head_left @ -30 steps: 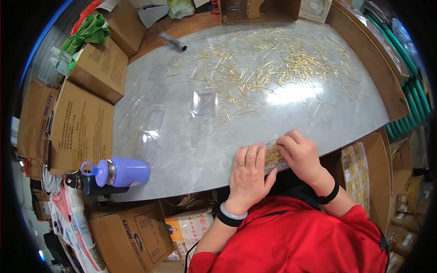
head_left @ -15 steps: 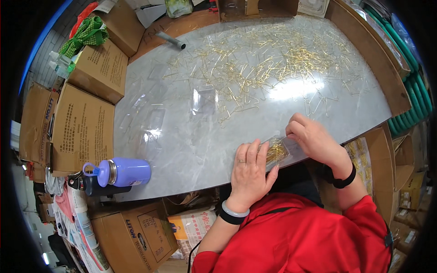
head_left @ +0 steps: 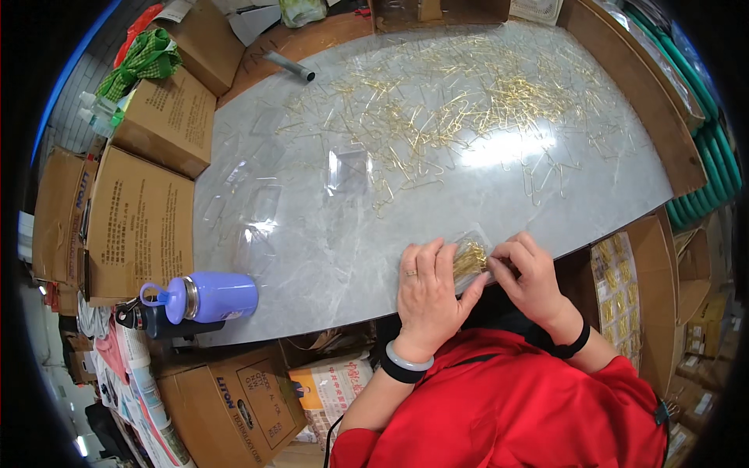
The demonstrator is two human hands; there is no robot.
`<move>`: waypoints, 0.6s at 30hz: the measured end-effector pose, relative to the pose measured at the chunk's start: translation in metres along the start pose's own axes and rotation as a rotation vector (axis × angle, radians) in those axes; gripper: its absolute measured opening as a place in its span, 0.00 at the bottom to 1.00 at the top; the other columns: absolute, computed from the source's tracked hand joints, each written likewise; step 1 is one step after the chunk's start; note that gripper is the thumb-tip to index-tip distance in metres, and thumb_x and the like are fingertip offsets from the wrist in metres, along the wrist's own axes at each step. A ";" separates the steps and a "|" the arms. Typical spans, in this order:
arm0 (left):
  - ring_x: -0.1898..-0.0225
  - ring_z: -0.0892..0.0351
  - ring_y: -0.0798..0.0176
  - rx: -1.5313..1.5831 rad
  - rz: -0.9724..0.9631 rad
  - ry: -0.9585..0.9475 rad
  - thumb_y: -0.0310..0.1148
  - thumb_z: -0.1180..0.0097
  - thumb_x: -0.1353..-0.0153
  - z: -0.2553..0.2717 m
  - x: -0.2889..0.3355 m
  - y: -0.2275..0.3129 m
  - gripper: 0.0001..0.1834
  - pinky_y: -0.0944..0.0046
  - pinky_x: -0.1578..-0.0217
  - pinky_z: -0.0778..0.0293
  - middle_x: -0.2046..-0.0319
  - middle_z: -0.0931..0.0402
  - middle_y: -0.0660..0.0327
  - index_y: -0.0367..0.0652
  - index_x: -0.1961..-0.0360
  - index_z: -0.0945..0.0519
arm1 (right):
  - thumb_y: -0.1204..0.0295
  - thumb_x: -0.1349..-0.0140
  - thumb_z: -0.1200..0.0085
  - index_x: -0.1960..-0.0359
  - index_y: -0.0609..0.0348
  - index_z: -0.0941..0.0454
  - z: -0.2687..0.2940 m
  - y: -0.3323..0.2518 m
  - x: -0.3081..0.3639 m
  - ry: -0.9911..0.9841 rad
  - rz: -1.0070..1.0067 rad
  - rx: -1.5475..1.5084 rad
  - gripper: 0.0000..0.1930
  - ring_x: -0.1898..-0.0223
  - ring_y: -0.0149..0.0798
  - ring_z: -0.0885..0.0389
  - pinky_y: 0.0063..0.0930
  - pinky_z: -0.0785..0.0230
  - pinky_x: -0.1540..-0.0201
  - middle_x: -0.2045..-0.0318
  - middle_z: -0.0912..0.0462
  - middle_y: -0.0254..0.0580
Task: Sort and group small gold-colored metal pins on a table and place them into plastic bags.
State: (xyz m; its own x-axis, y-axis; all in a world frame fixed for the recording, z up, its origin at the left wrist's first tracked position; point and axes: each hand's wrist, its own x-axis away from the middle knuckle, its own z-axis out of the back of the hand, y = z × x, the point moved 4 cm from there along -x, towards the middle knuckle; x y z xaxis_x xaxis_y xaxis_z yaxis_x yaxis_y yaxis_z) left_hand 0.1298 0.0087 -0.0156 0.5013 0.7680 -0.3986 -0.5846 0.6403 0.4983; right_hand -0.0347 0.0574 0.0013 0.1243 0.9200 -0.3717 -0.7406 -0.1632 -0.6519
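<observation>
Near the front edge of the grey table lies a clear plastic pack filled with gold wire hooks. My left hand grips its left side, fingers over the top and thumb along the near edge. At the pack's right end, my right hand is closed in a pinch on its edge; the fingertips partly hide what they hold. Beyond my hands, many loose gold wire hooks are scattered across the far side of the table. Several clear plastic packs lie left of the middle.
A purple bottle lies on its side at the table's left front corner. Cardboard boxes line the left edge, and a cardboard wall borders the right. A grey tube lies at the back. Below right, an open carton holds filled packs.
My right hand has moved down and slightly right, from the pack's upper right corner to its right end. My left hand stays on the pack.
</observation>
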 end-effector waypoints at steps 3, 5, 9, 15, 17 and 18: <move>0.41 0.36 0.40 0.039 0.017 0.005 0.40 0.37 0.42 0.002 -0.002 -0.002 0.27 0.45 0.39 0.36 0.44 0.32 0.50 0.39 0.44 0.27 | 0.79 0.41 0.38 0.63 0.59 0.20 0.000 -0.006 -0.001 -0.001 0.053 -0.012 0.06 0.73 0.44 0.22 0.34 0.29 0.70 0.70 0.24 0.42; 0.41 0.36 0.40 0.053 0.003 0.001 0.38 0.37 0.42 0.005 -0.002 -0.001 0.26 0.45 0.38 0.36 0.44 0.33 0.49 0.38 0.45 0.27 | 0.79 0.40 0.38 0.62 0.58 0.20 0.003 -0.004 -0.002 0.004 -0.018 -0.070 0.06 0.72 0.45 0.22 0.34 0.28 0.70 0.69 0.24 0.42; 0.39 0.35 0.38 0.120 -0.043 -0.027 0.32 0.38 0.43 0.009 -0.004 -0.004 0.24 0.44 0.36 0.36 0.43 0.32 0.46 0.35 0.46 0.25 | 0.78 0.39 0.39 0.62 0.59 0.20 0.002 -0.005 -0.015 0.012 0.024 -0.088 0.05 0.71 0.45 0.22 0.34 0.28 0.69 0.68 0.24 0.44; 0.39 0.31 0.33 0.015 -0.110 -0.118 0.27 0.38 0.44 0.022 -0.014 0.006 0.20 0.45 0.41 0.29 0.44 0.29 0.42 0.31 0.50 0.23 | 0.76 0.37 0.40 0.63 0.61 0.22 -0.004 0.002 -0.024 -0.101 0.030 -0.156 0.04 0.69 0.45 0.22 0.36 0.28 0.66 0.67 0.24 0.44; 0.41 0.28 0.33 0.006 -0.117 -0.141 0.27 0.38 0.43 0.025 -0.018 0.006 0.19 0.46 0.43 0.27 0.47 0.27 0.43 0.31 0.50 0.22 | 0.76 0.37 0.40 0.63 0.62 0.21 -0.004 0.013 -0.025 -0.156 -0.074 -0.303 0.04 0.69 0.47 0.22 0.36 0.28 0.65 0.68 0.25 0.44; 0.43 0.27 0.33 0.003 -0.120 -0.153 0.27 0.38 0.43 0.025 -0.020 0.006 0.18 0.47 0.44 0.26 0.48 0.26 0.43 0.32 0.51 0.22 | 0.76 0.37 0.40 0.63 0.62 0.21 -0.005 0.017 -0.024 -0.183 -0.128 -0.375 0.04 0.68 0.47 0.21 0.37 0.28 0.65 0.68 0.25 0.44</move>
State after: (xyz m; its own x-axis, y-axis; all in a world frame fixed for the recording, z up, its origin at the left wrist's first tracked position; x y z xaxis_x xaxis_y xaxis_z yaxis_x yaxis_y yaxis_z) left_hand 0.1324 -0.0037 0.0151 0.6590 0.6742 -0.3335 -0.5129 0.7271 0.4564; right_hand -0.0470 0.0301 -0.0046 0.0555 0.9838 -0.1705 -0.4314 -0.1303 -0.8927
